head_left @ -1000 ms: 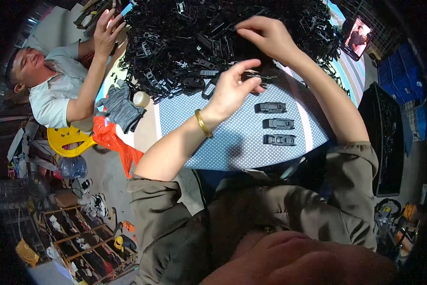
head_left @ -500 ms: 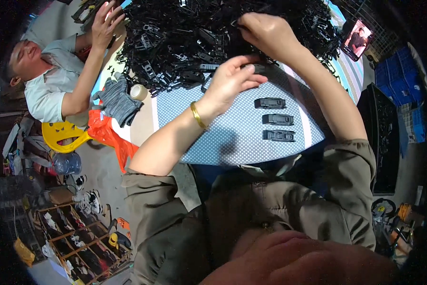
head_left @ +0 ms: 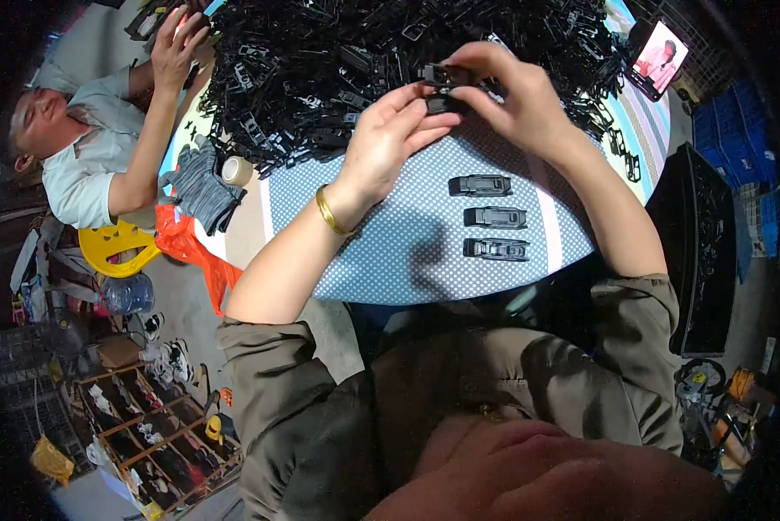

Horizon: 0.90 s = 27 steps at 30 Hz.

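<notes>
In front of the dark pile, a small black plastic part (head_left: 442, 76) is held up between my two hands. My left hand (head_left: 383, 146), with a gold bangle at the wrist, has its fingertips closed on the part's left side. The thumb and bent forefinger of my right hand (head_left: 522, 102) pinch it from the right. Another dark piece seems to sit just under it, too shaded to make out. Nearer to me, three long black plastic clip-like pieces, the far one (head_left: 480, 185), the middle one (head_left: 496, 217) and the near one (head_left: 496, 249), lie in a column on the dotted table cover (head_left: 381, 260).
A big heap of black plastic parts (head_left: 312, 65) covers the table's far side. At left lie a grey glove (head_left: 200, 187), a tape roll (head_left: 237, 171) and an orange bag (head_left: 181, 239); another person (head_left: 95, 148) sits there. A lit phone (head_left: 659, 61) stands at far right.
My right hand has come back from the heap toward my left hand. Both hands' fingers now meet on a black plastic part. The three laid-out pieces stay in their column.
</notes>
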Tool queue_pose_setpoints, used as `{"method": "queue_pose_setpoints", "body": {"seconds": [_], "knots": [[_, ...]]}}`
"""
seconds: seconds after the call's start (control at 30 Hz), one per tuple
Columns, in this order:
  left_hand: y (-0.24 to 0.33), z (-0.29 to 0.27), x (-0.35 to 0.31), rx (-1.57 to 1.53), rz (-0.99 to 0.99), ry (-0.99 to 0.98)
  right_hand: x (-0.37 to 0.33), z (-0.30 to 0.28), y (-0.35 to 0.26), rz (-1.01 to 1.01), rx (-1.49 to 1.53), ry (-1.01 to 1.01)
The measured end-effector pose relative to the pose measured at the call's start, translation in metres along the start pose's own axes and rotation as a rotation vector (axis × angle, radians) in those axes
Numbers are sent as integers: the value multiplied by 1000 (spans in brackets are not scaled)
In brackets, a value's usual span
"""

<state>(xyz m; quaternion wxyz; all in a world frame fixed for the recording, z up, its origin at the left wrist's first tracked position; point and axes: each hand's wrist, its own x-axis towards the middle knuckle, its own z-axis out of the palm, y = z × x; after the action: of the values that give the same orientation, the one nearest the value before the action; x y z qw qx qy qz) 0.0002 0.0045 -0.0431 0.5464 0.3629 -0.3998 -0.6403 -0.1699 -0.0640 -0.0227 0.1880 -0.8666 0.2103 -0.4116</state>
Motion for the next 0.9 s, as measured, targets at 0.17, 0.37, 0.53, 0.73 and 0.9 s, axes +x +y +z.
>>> {"method": "queue_pose_setpoints", "body": {"seconds": [0.17,0.37,0.53,0.73,0.9], "knots": [[3,-1,1,-43,13,33,-1,-14,6,-215,-137,-140],[-3,-2,-1,84,40,57,-3,-9,0,-279,-168,-124],[-5,-4,0,285,102,112,-6,-2,-7,-372,-287,-58],[4,7,-7,159,154,93,-2,1,1,290,228,-153],[11,8,-10,191,196,24,1,-7,-1,544,440,-328]]}}
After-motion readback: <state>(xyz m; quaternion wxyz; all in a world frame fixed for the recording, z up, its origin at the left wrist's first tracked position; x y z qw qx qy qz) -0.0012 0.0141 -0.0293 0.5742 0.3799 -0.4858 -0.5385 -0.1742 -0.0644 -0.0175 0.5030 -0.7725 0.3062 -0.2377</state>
